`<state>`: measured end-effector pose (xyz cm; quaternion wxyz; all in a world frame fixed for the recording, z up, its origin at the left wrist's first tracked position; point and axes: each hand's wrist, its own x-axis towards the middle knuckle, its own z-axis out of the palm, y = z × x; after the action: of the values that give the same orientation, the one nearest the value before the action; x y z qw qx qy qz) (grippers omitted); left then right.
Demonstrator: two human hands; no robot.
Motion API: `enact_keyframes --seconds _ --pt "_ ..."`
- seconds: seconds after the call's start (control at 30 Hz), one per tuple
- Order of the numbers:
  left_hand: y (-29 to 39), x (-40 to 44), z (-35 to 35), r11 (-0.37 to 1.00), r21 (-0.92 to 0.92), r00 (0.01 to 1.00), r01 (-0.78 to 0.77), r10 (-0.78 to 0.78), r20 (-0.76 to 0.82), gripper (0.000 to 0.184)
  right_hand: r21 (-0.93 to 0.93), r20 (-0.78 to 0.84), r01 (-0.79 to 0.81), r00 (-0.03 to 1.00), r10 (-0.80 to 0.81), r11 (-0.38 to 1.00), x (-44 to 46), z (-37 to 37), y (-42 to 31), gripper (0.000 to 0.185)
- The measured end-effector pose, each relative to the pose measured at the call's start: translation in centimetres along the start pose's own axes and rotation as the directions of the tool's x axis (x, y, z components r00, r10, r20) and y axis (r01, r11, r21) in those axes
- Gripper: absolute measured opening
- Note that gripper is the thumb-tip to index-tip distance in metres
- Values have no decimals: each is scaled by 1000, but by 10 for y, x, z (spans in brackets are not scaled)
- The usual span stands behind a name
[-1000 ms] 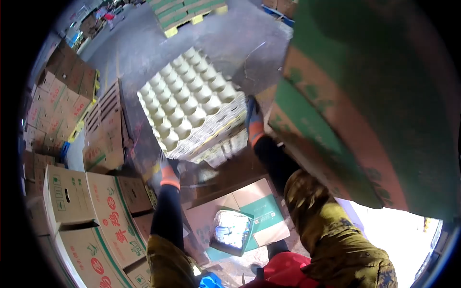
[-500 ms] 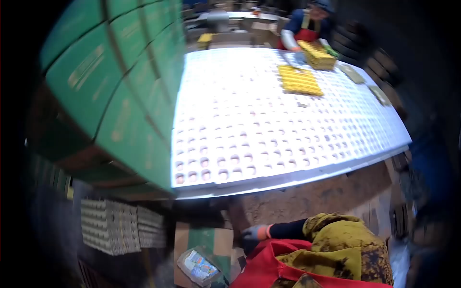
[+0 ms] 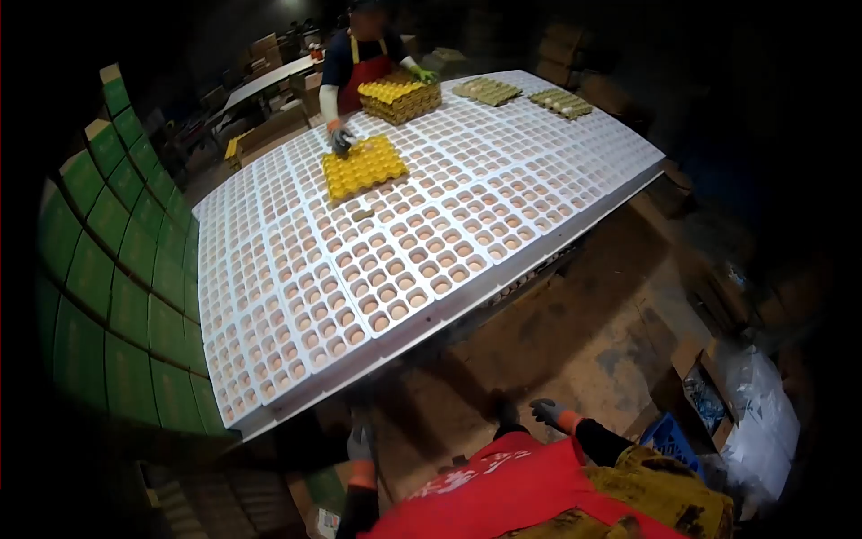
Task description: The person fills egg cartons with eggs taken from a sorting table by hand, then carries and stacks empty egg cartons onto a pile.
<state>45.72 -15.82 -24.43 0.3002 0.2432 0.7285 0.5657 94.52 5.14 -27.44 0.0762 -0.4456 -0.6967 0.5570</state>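
Below the near edge of a wide table of white gridded trays (image 3: pixel 395 260), my left hand (image 3: pixel 361 445) hangs low in a grey glove with an orange cuff; its fingers are too dark to read. My right hand (image 3: pixel 549 411), gloved the same way, is held in front of my red apron (image 3: pixel 503 485), fingers apart and holding nothing. Round, pale brown eggs sit in the tray cells. Across the table a co-worker (image 3: pixel 364 58) has one gloved hand at a yellow egg tray (image 3: pixel 364 168) and the other on a yellow tray stack (image 3: pixel 400 97).
Green cartons (image 3: pixel 126 296) are stacked along the table's left side. Two greenish trays (image 3: pixel 488 90) lie at the far edge. At lower right are a blue crate (image 3: pixel 672 442), an open carton (image 3: pixel 705 395) and clear plastic bags (image 3: pixel 759 418). A tray stack (image 3: pixel 224 508) stands at lower left.
My view has swung from the pale tray stack, which both hands touched, to the egg table. My hands are now away from that stack. The co-worker's hand has reached the single yellow tray.
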Motion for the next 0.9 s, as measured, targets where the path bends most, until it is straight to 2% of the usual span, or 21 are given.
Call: enact_keyframes --seconds 0.03,0.07,0.1,0.17,0.23,0.27,0.33,0.4,0.43,0.47,0.5,0.53,0.63,0.67,0.73,0.8,0.83,0.87,0.9 --pt "31 14 26 939 141 950 -313 310 48 35 71 -38 -33 999 36 997 -8 -15 19 43" --pt "68 29 53 880 209 905 -426 416 91 35 141 -76 -66 994 77 988 -17 -31 33 43" --pt "99 48 79 939 151 950 -309 299 85 31 206 -112 -98 986 123 974 -25 -51 52 43" --pt "143 91 127 947 175 963 -270 263 60 27 47 30 -89 996 88 995 -36 -91 87 40" --pt "186 143 171 905 226 929 -361 369 6 27 60 47 -82 996 79 995 -41 -130 140 41" --pt "204 164 190 872 274 902 -406 430 -30 28 84 30 -142 990 140 986 -42 -149 137 40" --pt "221 215 214 804 454 893 -385 448 -36 29 270 -60 -391 905 421 880 -28 -179 97 38" --pt "236 260 232 746 601 921 -288 387 -40 39 377 -121 -480 823 556 792 -11 -208 46 37" --pt "239 280 241 635 717 896 -288 443 -32 42 448 -180 -358 861 475 819 -6 -221 35 36" --pt "240 301 250 508 815 868 -279 497 -12 46 453 -209 -336 861 464 826 1 -233 22 36" --pt "233 329 255 469 838 857 -280 515 -2 53 459 -241 -310 858 453 833 10 -243 11 35" --pt "224 355 261 374 889 827 -266 562 11 56 465 -276 -283 854 441 839 21 -250 4 35" --pt "231 422 280 232 951 830 -205 556 43 56 567 -323 -229 822 470 791 41 -255 8 34" --pt "240 437 283 276 938 852 -211 523 38 56 585 -349 -204 811 470 785 44 -255 10 34" --pt "243 471 290 331 938 906 -105 421 -48 53 536 -330 -295 789 519 791 43 -239 42 39" --pt "193 526 280 355 918 874 -178 485 -18 44 702 -235 -196 844 482 685 39 -209 80 38" --pt "208 523 280 247 963 926 -111 379 9 36 264 -217 -273 918 333 925 46 -205 69 38" --pt "216 517 276 247 955 905 -162 423 44 31 81 -183 -290 936 301 953 55 -200 60 38" --pt "226 513 272 273 944 913 -186 402 64 26 -104 -149 -284 952 268 953 65 -194 47 38"
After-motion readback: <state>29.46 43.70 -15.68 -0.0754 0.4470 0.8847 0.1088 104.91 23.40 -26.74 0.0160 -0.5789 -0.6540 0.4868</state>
